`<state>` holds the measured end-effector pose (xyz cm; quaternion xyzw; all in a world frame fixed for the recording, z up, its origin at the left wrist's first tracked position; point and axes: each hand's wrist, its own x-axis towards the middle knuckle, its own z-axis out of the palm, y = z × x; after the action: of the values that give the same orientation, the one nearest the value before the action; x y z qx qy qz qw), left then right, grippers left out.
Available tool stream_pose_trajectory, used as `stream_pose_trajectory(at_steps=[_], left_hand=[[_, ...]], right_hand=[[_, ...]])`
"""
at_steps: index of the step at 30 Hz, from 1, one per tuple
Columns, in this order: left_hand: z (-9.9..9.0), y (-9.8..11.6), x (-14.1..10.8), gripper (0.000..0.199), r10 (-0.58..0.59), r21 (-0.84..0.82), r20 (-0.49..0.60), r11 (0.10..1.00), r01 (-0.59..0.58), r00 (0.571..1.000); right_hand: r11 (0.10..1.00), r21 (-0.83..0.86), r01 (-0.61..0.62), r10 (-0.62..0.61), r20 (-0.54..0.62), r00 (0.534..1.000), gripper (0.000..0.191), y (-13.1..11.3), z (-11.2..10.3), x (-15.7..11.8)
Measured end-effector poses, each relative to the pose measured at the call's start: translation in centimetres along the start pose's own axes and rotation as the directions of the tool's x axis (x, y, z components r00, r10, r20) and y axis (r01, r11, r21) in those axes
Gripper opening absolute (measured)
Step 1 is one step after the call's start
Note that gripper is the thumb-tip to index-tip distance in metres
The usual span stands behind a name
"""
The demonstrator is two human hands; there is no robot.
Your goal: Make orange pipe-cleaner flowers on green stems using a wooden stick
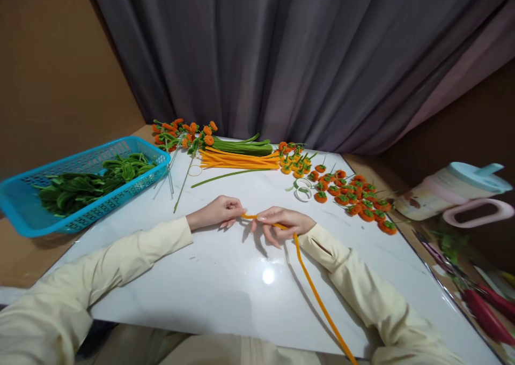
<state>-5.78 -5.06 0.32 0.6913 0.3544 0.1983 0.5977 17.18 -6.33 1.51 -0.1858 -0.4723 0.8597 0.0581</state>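
Note:
An orange fuzzy stem (316, 292) runs between both hands and trails down past the table's front edge. Its end is pinched in the fingertips of my left hand (219, 213). My right hand (284, 224) grips the same stem a short way along, thumb and index finger together, the other fingers curled loosely. Beyond the hands lie a bundle of orange stems (239, 159) and, behind it, a bundle of green stems (245, 147). One loose green stem (229, 176) rests in front of them.
A blue basket (84, 215) of green leaf pieces (76, 191) stands at the left. Small orange pumpkin shapes (341, 199) spread to the right, near white tape rolls (303, 191). Orange flowers (193, 128) lie at the back. Far right are a cup (430, 191) and red-handled tools (486, 314).

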Motion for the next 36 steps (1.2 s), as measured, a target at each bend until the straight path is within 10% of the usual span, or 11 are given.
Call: stream_pose_trajectory(at_steps=[15,36], left_hand=[[0.6,0.3,-0.7,0.028,-0.018,-0.300,0.228,0.950,0.088,0.973],[1.1,-0.3,-0.1,0.040,0.033,-0.359,-0.003,0.933,-0.032,0.999]], right_hand=[[0.999,-0.029,0.029,-0.032,-0.099,0.995,0.023,0.3,-0.5,-0.2],[0.989,-0.149,0.013,-0.054,-0.272,0.961,0.028,0.6,-0.2,1.2]])
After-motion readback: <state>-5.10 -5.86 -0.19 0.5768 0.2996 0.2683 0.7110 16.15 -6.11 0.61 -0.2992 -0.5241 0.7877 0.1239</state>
